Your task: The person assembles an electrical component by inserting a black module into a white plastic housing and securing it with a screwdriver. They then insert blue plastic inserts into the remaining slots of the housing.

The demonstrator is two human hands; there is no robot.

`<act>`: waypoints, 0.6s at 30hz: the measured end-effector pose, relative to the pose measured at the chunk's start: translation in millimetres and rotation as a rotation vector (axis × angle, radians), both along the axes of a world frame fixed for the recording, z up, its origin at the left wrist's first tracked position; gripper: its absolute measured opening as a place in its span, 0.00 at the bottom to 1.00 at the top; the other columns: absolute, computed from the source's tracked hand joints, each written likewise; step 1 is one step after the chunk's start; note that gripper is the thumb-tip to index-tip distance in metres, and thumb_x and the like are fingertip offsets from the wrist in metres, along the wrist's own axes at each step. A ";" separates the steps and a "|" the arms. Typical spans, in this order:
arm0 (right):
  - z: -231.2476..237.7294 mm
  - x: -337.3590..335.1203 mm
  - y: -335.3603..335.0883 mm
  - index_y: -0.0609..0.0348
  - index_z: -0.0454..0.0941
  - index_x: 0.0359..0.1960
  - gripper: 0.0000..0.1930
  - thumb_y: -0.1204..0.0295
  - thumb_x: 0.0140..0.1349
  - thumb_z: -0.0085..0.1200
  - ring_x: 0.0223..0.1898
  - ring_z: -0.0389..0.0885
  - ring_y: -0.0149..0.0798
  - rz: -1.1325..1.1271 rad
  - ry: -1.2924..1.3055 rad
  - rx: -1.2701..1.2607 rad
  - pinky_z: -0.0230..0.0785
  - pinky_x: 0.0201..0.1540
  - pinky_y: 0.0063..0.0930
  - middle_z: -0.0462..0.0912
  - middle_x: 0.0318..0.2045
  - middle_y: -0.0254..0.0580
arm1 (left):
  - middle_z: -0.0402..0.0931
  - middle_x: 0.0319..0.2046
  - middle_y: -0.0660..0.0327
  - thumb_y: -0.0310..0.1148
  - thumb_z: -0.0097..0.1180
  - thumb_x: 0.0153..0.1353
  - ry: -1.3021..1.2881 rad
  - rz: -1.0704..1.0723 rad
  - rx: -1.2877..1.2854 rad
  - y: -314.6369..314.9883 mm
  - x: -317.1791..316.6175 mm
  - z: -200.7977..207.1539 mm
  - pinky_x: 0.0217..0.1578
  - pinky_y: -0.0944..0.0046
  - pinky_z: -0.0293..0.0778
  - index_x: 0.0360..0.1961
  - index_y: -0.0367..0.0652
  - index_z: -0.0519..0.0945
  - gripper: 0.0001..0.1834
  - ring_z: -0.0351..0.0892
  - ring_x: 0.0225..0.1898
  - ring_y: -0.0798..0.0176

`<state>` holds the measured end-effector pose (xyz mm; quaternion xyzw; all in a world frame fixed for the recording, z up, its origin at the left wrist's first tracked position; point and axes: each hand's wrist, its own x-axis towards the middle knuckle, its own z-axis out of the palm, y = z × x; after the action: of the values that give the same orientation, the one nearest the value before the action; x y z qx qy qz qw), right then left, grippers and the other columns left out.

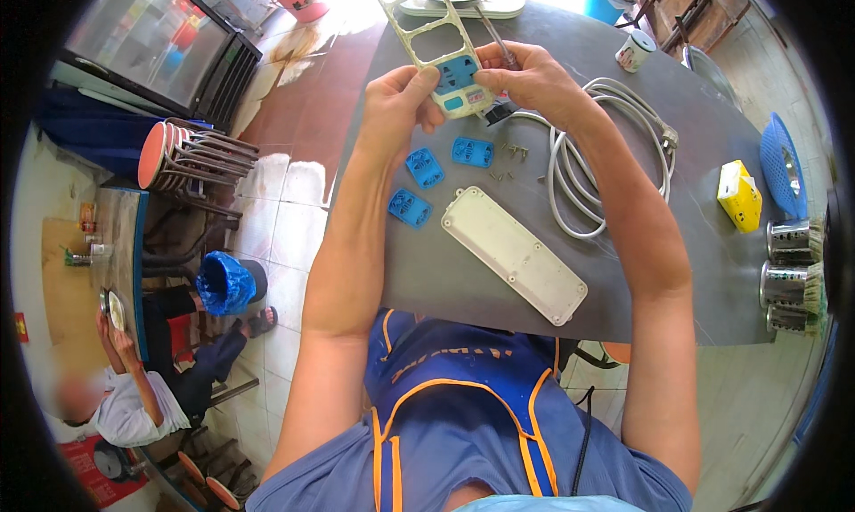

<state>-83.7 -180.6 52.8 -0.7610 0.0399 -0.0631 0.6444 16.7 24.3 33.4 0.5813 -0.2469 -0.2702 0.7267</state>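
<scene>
Raised over the far part of the table is a pale power strip top cover (pixel 427 38) with open rectangular cutouts. One blue socket insert (pixel 457 71) sits at its near end. My left hand (pixel 401 93) is closed on the cover's left edge, thumb beside the insert. My right hand (pixel 525 80) is closed at the other side, with a slim screwdriver (pixel 499 38) in its fingers. A small black part (pixel 500 112) hangs just under it. Below lie loose blue socket inserts (pixel 426 167), several small screws (pixel 514 150) and the pale back cover (pixel 514 254).
A coiled grey cable with a plug (pixel 668 138) lies on the right of the grey table (pixel 419 280). Beyond are a can (pixel 635 51), a yellow box (pixel 739 197), a blue basket (pixel 783 165) and metal holders (pixel 791 242). A seated person (pixel 142 405) is at the left.
</scene>
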 end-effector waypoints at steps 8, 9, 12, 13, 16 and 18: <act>4.6 -1.3 4.3 0.63 0.79 0.51 0.18 0.68 0.63 0.64 0.32 0.72 0.20 -0.033 -0.029 -0.024 0.64 0.31 0.15 0.80 0.36 0.29 | 0.78 0.19 0.61 0.39 0.59 0.70 -0.032 -0.002 -0.019 -1.5 -4.3 2.0 0.17 0.74 0.66 0.39 0.35 0.81 0.14 0.72 0.16 0.72; 3.4 -1.2 3.1 0.63 0.80 0.51 0.17 0.68 0.62 0.64 0.34 0.74 0.22 -0.028 -0.038 -0.035 0.67 0.35 0.18 0.81 0.36 0.31 | 0.78 0.19 0.61 0.38 0.59 0.70 -0.038 -0.005 -0.019 -1.8 -4.1 1.6 0.17 0.73 0.66 0.39 0.35 0.81 0.14 0.73 0.17 0.72; 1.0 -1.2 0.4 0.63 0.81 0.49 0.17 0.69 0.61 0.63 0.39 0.79 0.28 -0.018 -0.064 -0.073 0.73 0.46 0.24 0.83 0.36 0.35 | 0.78 0.21 0.61 0.36 0.60 0.69 -0.045 -0.016 -0.037 -1.9 -4.1 0.1 0.18 0.73 0.67 0.41 0.35 0.81 0.12 0.74 0.18 0.72; 1.0 -1.9 0.7 0.63 0.81 0.49 0.17 0.69 0.61 0.63 0.39 0.79 0.29 -0.017 -0.074 -0.089 0.73 0.46 0.25 0.83 0.36 0.35 | 0.79 0.22 0.61 0.35 0.60 0.69 -0.051 -0.015 -0.034 -1.1 -4.1 0.5 0.18 0.73 0.67 0.41 0.35 0.81 0.12 0.75 0.19 0.72; 2.0 -2.3 -1.0 0.64 0.81 0.48 0.17 0.69 0.60 0.63 0.40 0.80 0.30 -0.022 -0.090 -0.097 0.73 0.48 0.25 0.84 0.37 0.36 | 0.79 0.24 0.62 0.33 0.62 0.67 -0.070 -0.022 -0.035 0.4 -4.4 2.0 0.19 0.73 0.68 0.42 0.35 0.81 0.11 0.76 0.20 0.72; 2.1 -2.3 -1.9 0.64 0.81 0.49 0.17 0.69 0.60 0.63 0.40 0.80 0.30 -0.023 -0.092 -0.087 0.73 0.48 0.26 0.84 0.37 0.37 | 0.79 0.24 0.63 0.32 0.63 0.66 -0.088 -0.044 -0.051 -0.1 -4.9 3.2 0.20 0.74 0.69 0.42 0.35 0.81 0.10 0.77 0.21 0.72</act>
<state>-86.0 -182.4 54.9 -0.7839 0.0161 -0.1071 0.6113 11.7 24.3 36.6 0.5682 -0.2981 -0.2538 0.7238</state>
